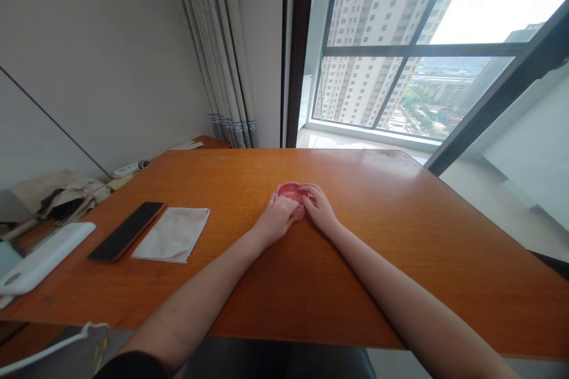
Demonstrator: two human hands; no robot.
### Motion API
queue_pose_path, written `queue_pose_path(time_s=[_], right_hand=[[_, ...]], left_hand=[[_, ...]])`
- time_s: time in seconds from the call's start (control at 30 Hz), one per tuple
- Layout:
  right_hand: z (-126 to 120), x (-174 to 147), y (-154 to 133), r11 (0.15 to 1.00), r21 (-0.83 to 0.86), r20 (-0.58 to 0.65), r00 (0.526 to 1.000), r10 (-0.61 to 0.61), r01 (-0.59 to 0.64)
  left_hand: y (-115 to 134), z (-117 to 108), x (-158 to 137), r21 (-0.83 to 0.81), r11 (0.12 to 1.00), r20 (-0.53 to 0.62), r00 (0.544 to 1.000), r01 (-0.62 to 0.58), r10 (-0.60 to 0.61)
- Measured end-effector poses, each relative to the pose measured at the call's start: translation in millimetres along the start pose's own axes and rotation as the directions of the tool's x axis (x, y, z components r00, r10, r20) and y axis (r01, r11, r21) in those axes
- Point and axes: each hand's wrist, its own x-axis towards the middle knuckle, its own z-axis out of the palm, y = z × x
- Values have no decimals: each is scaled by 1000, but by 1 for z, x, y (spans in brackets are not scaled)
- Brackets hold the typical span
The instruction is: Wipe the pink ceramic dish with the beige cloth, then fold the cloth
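Note:
A small pink bowl (290,188) with a wavy rim rests on the wooden table, between my two hands. My left hand (276,217) is closed on its left, near side, with the thumb over the rim toward the inside. On the opposite side, my right hand (320,207) grips the bowl's right wall, its fingers curled over the rim. The hands cover parts of the bowl's sides, and its underside is hidden.
On the wooden table (364,249), a folded whitish cloth (173,235) lies to the left, beside a dark phone (128,231). Farther left are a white oblong device (47,257) and a heap of fabric (73,192). A white cable (62,343) hangs below the near left edge.

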Motion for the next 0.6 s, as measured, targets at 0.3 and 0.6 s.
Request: queue_pose_path(time_s=[0.3,0.6], right_hand=[[-2,0,-4,999,-29,24,999,25,-24],[0,0,-3,999,-21,-1,1000,25,-25]], left_hand=[[-50,-75,-53,20,913,-212,894,407,-394],[-125,-92,-168,430,481,-220,605,764,-765]])
